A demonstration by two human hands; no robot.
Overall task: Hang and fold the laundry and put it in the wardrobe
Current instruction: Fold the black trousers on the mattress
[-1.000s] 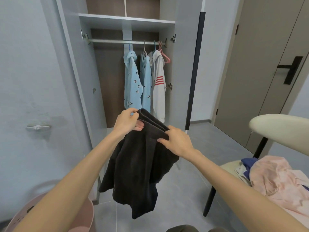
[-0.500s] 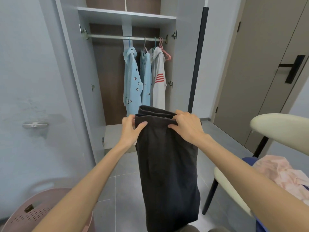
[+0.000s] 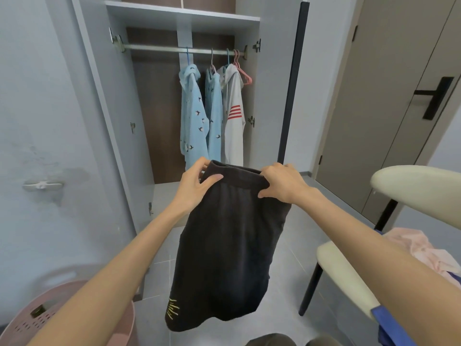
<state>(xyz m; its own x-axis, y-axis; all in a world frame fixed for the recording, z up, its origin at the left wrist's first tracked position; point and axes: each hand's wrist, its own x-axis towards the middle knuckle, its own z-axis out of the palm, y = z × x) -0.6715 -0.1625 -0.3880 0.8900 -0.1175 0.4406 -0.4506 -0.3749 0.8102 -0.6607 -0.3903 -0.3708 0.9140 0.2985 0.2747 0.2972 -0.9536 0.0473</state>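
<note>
Shaking the shorts out: bunched a second ago, now hanging flat before the wardrobe, waistband pinched by my left hand and right hand, fingers curled over it. Looks ready to fold.

Left hand, right hand: both curled.

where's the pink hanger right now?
Head view, upper centre: the pink hanger hangs at the right end of the wardrobe rod, just right of the white hoodie and above the black shorts.
</note>
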